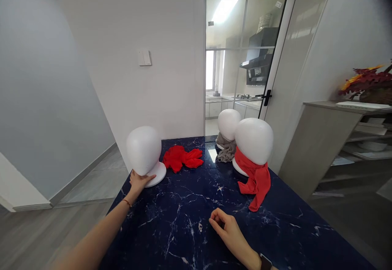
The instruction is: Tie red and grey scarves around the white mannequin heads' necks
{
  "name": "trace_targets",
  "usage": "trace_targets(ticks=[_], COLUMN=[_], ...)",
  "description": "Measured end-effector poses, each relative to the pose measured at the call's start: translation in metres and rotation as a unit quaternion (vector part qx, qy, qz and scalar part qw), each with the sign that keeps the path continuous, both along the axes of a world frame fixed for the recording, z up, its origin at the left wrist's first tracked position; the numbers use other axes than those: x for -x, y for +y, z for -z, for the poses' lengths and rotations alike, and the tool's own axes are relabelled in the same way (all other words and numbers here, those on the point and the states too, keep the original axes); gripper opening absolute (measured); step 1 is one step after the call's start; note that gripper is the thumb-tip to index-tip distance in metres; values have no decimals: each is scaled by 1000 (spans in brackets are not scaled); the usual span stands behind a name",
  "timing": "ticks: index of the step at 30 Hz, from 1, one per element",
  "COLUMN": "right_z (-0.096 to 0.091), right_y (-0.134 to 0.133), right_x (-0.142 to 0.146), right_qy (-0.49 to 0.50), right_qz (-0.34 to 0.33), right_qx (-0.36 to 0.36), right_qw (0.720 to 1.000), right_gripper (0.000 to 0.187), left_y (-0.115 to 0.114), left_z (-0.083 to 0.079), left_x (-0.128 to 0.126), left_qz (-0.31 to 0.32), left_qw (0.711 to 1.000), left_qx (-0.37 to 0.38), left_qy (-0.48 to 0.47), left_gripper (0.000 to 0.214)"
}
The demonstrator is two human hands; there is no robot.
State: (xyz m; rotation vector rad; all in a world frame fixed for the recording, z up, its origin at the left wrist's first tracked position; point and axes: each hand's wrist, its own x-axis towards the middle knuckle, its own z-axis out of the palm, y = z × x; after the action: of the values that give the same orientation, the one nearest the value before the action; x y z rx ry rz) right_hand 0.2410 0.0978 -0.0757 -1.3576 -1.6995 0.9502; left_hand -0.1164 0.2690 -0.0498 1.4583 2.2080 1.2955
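My left hand (139, 180) grips the neck and base of a white foam mannequin head (143, 147) at the table's left side. The thumb rests over the round base; some fingers are hidden behind the neck. A crumpled red scarf (183, 158) lies just right of that head. Loosely curled with nothing visible in it, my right hand (226, 230) is over the near part of the table. On the right stands a second white mannequin head (255, 140) with a coral-red scarf (255, 178) wrapped round its neck. Behind it, another white head (229, 123) wears a grey-brown scarf (227, 149).
Everything stands on a dark blue marble-patterned table (183, 208) set against a white wall. A glass door (239, 57) with a black handle is behind the right side. Farther right is a shelf cabinet (333, 127) topped with a flower arrangement (366, 80).
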Motion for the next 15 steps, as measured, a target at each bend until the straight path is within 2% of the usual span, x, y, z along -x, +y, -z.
trace_targets(ticks=[2, 3, 6, 9, 15], right_z=[-2, -3, -5, -4, -3], right_y=[-1, -1, -2, -2, 2], right_x=[0, 0, 1, 1, 0], right_qy=[-9, -12, -14, -11, -5], right_qz=[0, 1, 2, 0, 2], right_qx=[0, 1, 7, 12, 24], right_qw=[1000, 1000, 1000, 1000, 1000], right_gripper=[22, 22, 22, 21, 21], left_y=[-3, -2, 10, 34, 88], left_z=[11, 15, 21, 18, 5], left_x=[-13, -18, -21, -13, -3], left_qz=[-74, -88, -74, -66, -82], left_qw=[994, 991, 988, 987, 989], left_qx=[42, 56, 51, 29, 5], left_qy=[64, 81, 128, 145, 121], left_gripper=[106, 104, 85, 73, 73])
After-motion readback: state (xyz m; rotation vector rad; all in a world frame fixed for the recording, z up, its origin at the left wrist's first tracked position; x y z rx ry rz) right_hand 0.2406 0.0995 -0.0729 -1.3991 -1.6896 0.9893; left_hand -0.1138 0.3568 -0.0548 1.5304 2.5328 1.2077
